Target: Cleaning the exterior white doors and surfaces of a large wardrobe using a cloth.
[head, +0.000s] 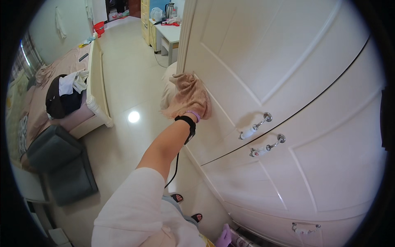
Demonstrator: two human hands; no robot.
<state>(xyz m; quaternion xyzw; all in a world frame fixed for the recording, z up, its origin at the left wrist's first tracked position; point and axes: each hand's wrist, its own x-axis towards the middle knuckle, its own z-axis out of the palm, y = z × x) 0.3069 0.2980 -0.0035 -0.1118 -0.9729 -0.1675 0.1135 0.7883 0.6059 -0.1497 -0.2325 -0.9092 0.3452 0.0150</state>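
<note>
My left hand [193,106] is almost wholly covered by a pinkish-brown towel cloth [189,92]; a purple glove cuff shows at the wrist. The cloth lies against the lower panel of a white wardrobe door [228,77], near its far edge. A black band with a small device [189,129] sits on that wrist, and a black cable [177,169] hangs from it. At the bottom edge appears what seems to be my right hand [224,237] in a purple glove, low and partly cut off; its fingers cannot be made out clearly.
Chrome-and-white handles [255,126] stick out from the doors. A patterned box [242,240] lies by the wardrobe base. Behind the cloth is a pale rounded object [169,86]. A grey floor chair [66,166] and a bed with clothes [71,92] stand left, a white desk [168,31] farther off.
</note>
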